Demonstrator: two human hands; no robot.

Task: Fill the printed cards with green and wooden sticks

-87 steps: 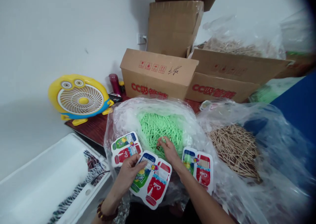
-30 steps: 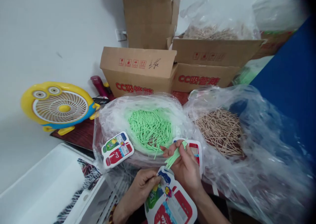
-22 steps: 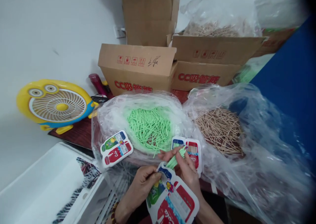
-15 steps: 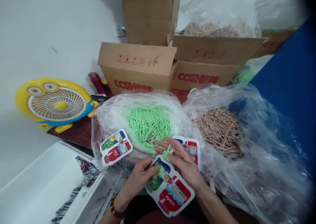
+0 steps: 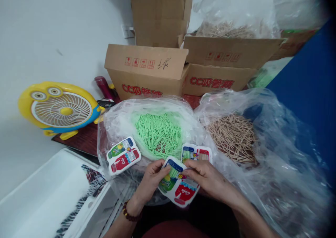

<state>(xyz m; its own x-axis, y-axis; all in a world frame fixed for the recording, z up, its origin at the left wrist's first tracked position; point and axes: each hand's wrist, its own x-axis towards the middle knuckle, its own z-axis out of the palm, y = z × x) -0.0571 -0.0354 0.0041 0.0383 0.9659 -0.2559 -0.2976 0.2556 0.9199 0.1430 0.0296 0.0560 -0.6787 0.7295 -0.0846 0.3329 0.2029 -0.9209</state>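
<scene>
Both hands hold a flat candy packet (image 5: 179, 192) printed with a green bottle and a red Cola bottle; pale green sticks show in its window. My left hand (image 5: 153, 177) pinches its upper left edge. On the upper right side, my right hand (image 5: 203, 175) grips it with the fingers bent. Just beyond lies another packet (image 5: 189, 150), partly hidden by my right hand, with green and brown sticks showing. A third packet (image 5: 124, 156) rests at the left on a clear plastic bag. Ahead is a heap of green candy sticks (image 5: 159, 133) in the bag.
Brown sticks (image 5: 232, 138) fill a second plastic bag (image 5: 278, 161) at the right. Two open cardboard boxes (image 5: 147, 77) stand behind, with a taller box (image 5: 160, 17) beyond. A yellow fan (image 5: 65, 111) is at the left, above a white tub (image 5: 44, 192).
The green sticks that stuck out of the packet's top no longer show there. My right hand has moved from above the opening to the packet's right side, and the packet is tilted differently.
</scene>
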